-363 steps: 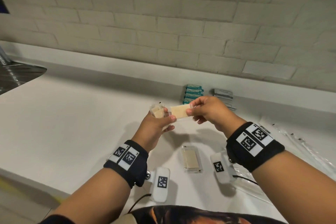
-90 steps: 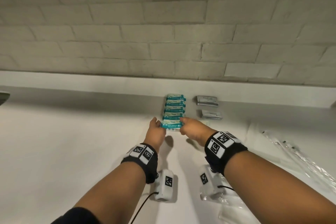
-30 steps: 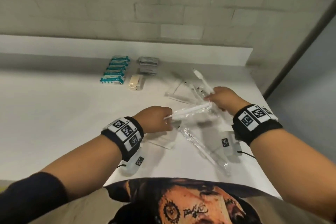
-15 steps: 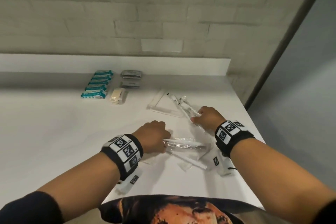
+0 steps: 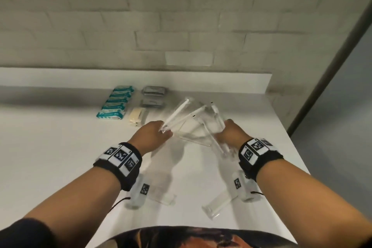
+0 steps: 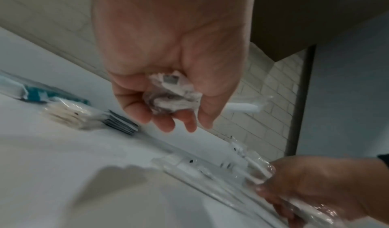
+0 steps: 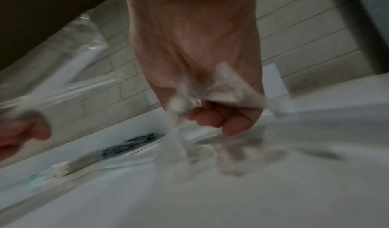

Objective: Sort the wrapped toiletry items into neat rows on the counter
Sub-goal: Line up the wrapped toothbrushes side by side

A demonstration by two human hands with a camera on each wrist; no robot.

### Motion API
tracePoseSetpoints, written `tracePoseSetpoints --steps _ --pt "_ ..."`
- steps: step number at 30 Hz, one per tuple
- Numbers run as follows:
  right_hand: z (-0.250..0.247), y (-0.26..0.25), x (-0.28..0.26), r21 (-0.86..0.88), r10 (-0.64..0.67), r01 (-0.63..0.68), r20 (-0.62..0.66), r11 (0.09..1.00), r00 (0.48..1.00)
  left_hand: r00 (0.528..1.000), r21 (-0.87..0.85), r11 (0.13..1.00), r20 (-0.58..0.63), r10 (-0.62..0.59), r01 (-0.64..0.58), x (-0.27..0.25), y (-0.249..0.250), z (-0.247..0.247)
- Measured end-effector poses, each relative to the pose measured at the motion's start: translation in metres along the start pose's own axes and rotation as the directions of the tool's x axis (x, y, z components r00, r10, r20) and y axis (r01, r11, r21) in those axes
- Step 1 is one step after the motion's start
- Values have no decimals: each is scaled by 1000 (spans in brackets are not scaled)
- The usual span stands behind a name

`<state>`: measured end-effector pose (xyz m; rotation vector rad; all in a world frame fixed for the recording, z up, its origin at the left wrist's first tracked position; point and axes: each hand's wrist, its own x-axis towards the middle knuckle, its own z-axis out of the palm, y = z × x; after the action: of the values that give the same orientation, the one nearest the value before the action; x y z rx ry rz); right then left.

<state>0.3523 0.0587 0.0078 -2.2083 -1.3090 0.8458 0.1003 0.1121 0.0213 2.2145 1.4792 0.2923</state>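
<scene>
My left hand [image 5: 156, 134] is raised over the white counter [image 5: 50, 147] and grips the ends of two clear-wrapped white toothbrushes [image 5: 178, 113] that fan up and to the right. The left wrist view shows that hand [image 6: 168, 98] with fingers curled round crumpled wrap. My right hand [image 5: 229, 134] grips another bunch of wrapped toothbrushes [image 5: 216, 113]; its fingers [image 7: 212, 118] are curled round blurred clear plastic. At the back stand a row of teal packets [image 5: 115, 104], a stack of grey packets [image 5: 154, 94] and a cream wrapped item [image 5: 136, 116].
Two clear wrapped packets lie near me, one [image 5: 163, 195] by my left wrist and one [image 5: 218, 204] by my right. The counter's right edge [image 5: 289, 143] drops off beside a grey panel. A brick wall [image 5: 161, 16] rises behind the back ledge.
Both hands have lifted off the counter with toothbrush packets and moved farther back. Half a second ago the packets lay low between the hands; now they fan upward.
</scene>
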Motion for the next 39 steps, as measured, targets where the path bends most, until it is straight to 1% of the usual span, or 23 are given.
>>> tracePoseSetpoints --steps 1,3,4,8,10,12,13,15,18,20,22,24,25,26,27,28,29,30,31,34,35,37,39 --pt "6 -2 -1 -60 -25 29 54 998 998 999 -18 1000 -25 -25 24 10 3 3" --pt "11 -8 1 -284 -3 40 132 958 991 997 -24 998 -51 -52 51 34 11 9" --pt "12 -11 -1 -359 23 37 161 933 987 997 -17 998 -54 -54 53 44 14 13" --pt "10 -8 5 -462 74 39 224 886 972 999 -32 999 -28 -16 15 91 28 30" --pt "6 0 9 -413 102 -5 213 911 972 1000 -3 1000 8 -9 9 106 31 40" --pt "-2 11 15 -227 147 -103 189 968 971 996 122 993 91 -10 -1 114 27 52" --pt "-8 17 18 -118 175 -156 175 981 969 993 183 983 120 -3 -19 117 24 58" --pt "-19 23 22 -9 222 -223 140 975 965 986 246 967 161 32 -71 110 22 66" --pt "-26 29 36 -33 210 -208 82 978 974 969 254 952 217 114 -169 77 28 73" --pt "-30 26 45 -22 181 -180 61 983 982 965 203 964 231 123 -172 50 34 75" --pt "-35 18 55 11 150 -151 37 989 988 953 104 981 275 129 -163 24 44 74" --pt "-39 12 68 55 91 -92 31 994 995 940 -1 994 327 100 -105 7 54 67" --pt "-41 10 75 93 71 -72 15 993 997 931 -112 993 360 63 -24 4 56 62" --pt "-43 6 77 129 65 -62 -18 990 998 913 -260 961 407 26 89 5 58 57" --pt "-45 5 80 157 65 -55 -58 986 996 904 -415 891 428 10 186 9 59 51" --pt "-47 3 80 170 60 -44 -87 984 994 908 -522 813 418 -19 257 16 59 44" --pt "-48 2 79 174 59 -40 -106 984 993 919 -589 753 391 -52 293 24 59 38" --pt "-49 0 78 170 53 -33 -111 985 992 927 -614 724 365 -93 314 34 57 32" --pt "-47 1 77 163 49 -30 -112 986 992 933 -609 726 336 -128 319 45 55 28" --pt "-40 0 71 55 -12 18 -105 998 994 939 -405 855 250 -237 324 72 40 24" --pt "-37 -1 69 16 -49 51 -99 999 994 939 -344 880 222 -263 328 79 33 25" --pt "-33 -5 63 -27 -117 116 -76 993 990 938 -275 903 208 -278 329 84 23 27" --pt "-27 -12 61 -125 -202 193 -61 973 977 947 -245 925 213 -242 292 86 17 28"
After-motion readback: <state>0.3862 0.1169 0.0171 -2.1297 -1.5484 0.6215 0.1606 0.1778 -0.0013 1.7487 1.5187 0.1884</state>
